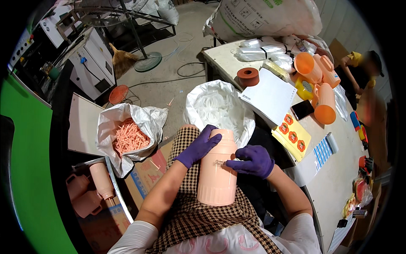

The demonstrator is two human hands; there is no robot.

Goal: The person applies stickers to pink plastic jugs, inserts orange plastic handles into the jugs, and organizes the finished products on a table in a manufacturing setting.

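Observation:
A glossy peach-pink plastic jug (pixel 218 186), shaped like a vacuum flask with a ribbed base and dark print on its side, rests on my lap over a checked apron. My left hand (pixel 198 148), in a purple glove, is closed around its narrower upper part. Against the jug's right side is my purple-gloved right hand (pixel 256 161), its fingers curled and the index finger stretched over the print. A small whitish bit shows between those fingers; what it is I cannot make out. Just beyond the jug stands a white sack (pixel 190 99) of clear plastic rings (pixel 215 106).
Left of me are a sack (pixel 156 118) of pink plastic strips (pixel 131 139) and a bin holding pink jugs (pixel 101 180). The right-hand table (pixel 321 182) carries papers (pixel 270 93), a tape roll (pixel 248 77), a phone (pixel 303 110), stickers (pixel 292 137) and orange jugs (pixel 325 103). Another person sits beyond.

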